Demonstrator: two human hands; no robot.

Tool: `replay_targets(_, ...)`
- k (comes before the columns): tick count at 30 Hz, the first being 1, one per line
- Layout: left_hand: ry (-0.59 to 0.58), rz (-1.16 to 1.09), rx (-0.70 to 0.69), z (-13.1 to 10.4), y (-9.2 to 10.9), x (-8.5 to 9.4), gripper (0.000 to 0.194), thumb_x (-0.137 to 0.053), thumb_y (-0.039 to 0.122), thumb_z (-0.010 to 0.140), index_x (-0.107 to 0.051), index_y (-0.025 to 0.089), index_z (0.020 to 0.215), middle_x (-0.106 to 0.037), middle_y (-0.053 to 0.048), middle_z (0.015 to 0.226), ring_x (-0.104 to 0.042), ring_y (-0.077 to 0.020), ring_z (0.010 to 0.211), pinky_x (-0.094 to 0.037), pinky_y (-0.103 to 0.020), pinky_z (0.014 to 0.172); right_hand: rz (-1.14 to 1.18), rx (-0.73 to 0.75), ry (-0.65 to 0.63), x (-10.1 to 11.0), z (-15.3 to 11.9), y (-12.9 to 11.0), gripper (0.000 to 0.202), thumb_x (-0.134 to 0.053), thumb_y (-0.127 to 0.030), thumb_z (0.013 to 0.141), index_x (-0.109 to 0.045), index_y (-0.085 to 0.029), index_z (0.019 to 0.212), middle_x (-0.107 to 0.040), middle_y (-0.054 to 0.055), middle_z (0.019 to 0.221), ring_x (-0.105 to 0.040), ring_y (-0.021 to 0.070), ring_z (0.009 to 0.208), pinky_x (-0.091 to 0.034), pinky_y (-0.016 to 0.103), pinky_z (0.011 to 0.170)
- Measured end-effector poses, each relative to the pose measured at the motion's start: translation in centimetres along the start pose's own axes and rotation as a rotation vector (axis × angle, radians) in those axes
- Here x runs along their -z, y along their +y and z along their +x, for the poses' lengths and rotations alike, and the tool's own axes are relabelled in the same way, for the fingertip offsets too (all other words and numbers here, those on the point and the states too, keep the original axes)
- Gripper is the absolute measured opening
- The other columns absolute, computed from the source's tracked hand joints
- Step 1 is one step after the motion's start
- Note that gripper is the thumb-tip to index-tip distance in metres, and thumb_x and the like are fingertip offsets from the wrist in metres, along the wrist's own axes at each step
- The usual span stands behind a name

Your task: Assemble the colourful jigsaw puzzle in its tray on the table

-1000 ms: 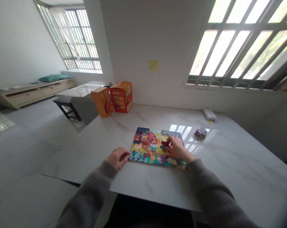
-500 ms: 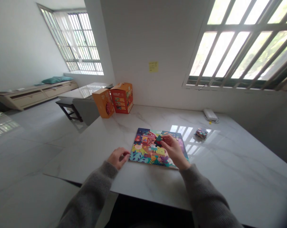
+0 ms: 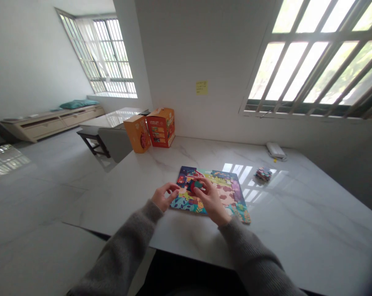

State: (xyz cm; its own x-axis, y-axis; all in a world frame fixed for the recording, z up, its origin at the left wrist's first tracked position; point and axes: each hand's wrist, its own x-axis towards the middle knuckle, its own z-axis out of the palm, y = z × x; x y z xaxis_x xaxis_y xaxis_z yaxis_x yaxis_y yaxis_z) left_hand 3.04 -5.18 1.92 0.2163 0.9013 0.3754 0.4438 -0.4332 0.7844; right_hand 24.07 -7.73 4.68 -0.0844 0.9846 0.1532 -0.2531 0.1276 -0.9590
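A colourful jigsaw puzzle with a farm picture lies flat on the white marbled table. My right hand is over its left-middle part, with thumb and fingers pinched on a dark green and red puzzle piece. The piece appears raised above the picture and is partly covered by my fingers. At the puzzle's left edge, my left hand has loosely curved fingers, thumb apart from them, and nothing visible between. A small stack of loose puzzle pieces sits to the right of the puzzle.
Two orange puzzle boxes, one plain-sided and one red-fronted, stand at the table's back left. A white device with a cable lies at the back right by the wall. A yellow note is stuck on the wall.
My right hand has moved left across the puzzle with the piece, which is turned differently now. My left hand has come right and up, closer to it. The view has shifted slightly.
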Motion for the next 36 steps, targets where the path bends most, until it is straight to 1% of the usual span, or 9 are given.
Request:
replay_targets(4,-0.037,-0.101,0.035,1.2,0.7,-1.4,0.026,-0.062,0.041,0.085,-0.067,0.016,0.088,-0.062,0.0,0.067,-0.05,-0.0114,0.056,-0.04,-0.024,0.056,-0.032,-0.035,0.097,-0.6,0.5,1.9,0.037,-0.076,-0.046,0.076,-0.054,-0.022,0.094,-0.067,0.0,0.081,-0.067,0.0169,0.072,-0.056,0.027,0.056)
replay_targets(10,-0.055,-0.397,0.122,1.9,0.6,-2.1,0.031,-0.066,0.041,0.083,-0.063,0.014,0.1,-0.066,-0.003,0.08,-0.062,-0.0151,0.072,-0.05,-0.027,0.069,-0.166,-0.06,0.183,0.0,1.1,3.9,0.04,-0.075,-0.056,0.073,-0.055,-0.021,0.078,-0.059,-0.002,0.066,-0.056,0.0136,0.057,-0.054,0.027,0.051)
replay_targets(13,-0.056,-0.442,0.136,2.1,0.6,-2.0,0.039,-0.073,0.039,0.077,-0.063,0.014,0.106,-0.063,-0.001,0.077,-0.062,-0.0138,0.071,-0.051,-0.026,0.069,-0.19,-0.075,0.152,0.0,1.1,3.9,0.037,-0.07,-0.055,0.077,-0.059,-0.021,0.086,-0.057,-0.002,0.067,-0.055,0.014,0.058,-0.053,0.027,0.05)
replay_targets(17,-0.047,-0.443,0.18,2.7,-0.5,-1.3,0.043,-0.075,0.039,0.074,-0.064,0.013,0.106,-0.06,0.002,0.069,-0.059,-0.0113,0.063,-0.05,-0.024,0.064,-0.388,0.104,0.09,0.3,1.3,2.9,0.037,-0.064,-0.04,0.084,-0.059,-0.022,0.116,-0.062,0.0,0.079,-0.058,0.0155,0.067,-0.051,0.027,0.059)
replay_targets(20,0.02,-0.401,0.266,3.4,-2.5,-0.3,0.045,-0.077,0.042,0.068,-0.065,0.012,0.101,-0.059,0.003,0.062,-0.054,-0.0102,0.054,-0.047,-0.024,0.056,-0.581,0.226,0.047,0.9,1.4,2.1,0.028,-0.056,-0.031,0.089,-0.061,-0.022,0.115,-0.064,0.003,0.09,-0.06,0.0168,0.077,-0.05,0.03,0.07)
replay_targets(24,0.017,-0.327,0.406,4.0,-4.7,0.3,0.041,-0.078,0.042,0.065,-0.067,0.012,0.091,-0.06,0.002,0.056,-0.053,-0.0108,0.049,-0.044,-0.025,0.051,-0.688,0.257,0.064,1.6,1.5,1.8,0.024,-0.049,-0.026,0.092,-0.062,-0.02,0.111,-0.065,0.004,0.091,-0.06,0.0177,0.08,-0.049,0.033,0.077)
replay_targets(26,0.017,-0.303,0.409,3.9,-5.1,0.0,0.037,-0.078,0.038,0.064,-0.069,0.012,0.088,-0.063,0.001,0.057,-0.057,-0.0125,0.053,-0.046,-0.025,0.055,-0.745,0.274,0.026,1.6,1.5,2.0,0.023,-0.049,-0.023,0.092,-0.063,-0.02,0.109,-0.066,0.004,0.09,-0.06,0.0182,0.081,-0.049,0.033,0.078)
replay_targets(30,0.009,-0.252,0.377,3.6,-5.3,-1.0,0.032,-0.077,0.034,0.066,-0.07,0.012,0.088,-0.065,0.0,0.061,-0.06,-0.0143,0.058,-0.048,-0.027,0.06,-0.922,0.374,-0.142,1.0,0.8,2.7,0.019,-0.05,-0.018,0.092,-0.067,-0.02,0.099,-0.066,0.007,0.096,-0.06,0.0212,0.091,-0.047,0.036,0.085)
replay_targets(36,0.0,-0.083,0.3,3.3,-5.9,-1.4,0.029,-0.072,0.033,0.072,-0.074,0.012,0.091,-0.066,-0.002,0.065,-0.058,-0.0149,0.059,-0.047,-0.027,0.06,-1.116,0.429,-0.323,0.1,-0.5,3.2,0.028,-0.052,-0.016,0.094,-0.068,-0.025,0.115,-0.063,0.008,0.108,-0.055,0.0236,0.106,-0.046,0.04,0.095)
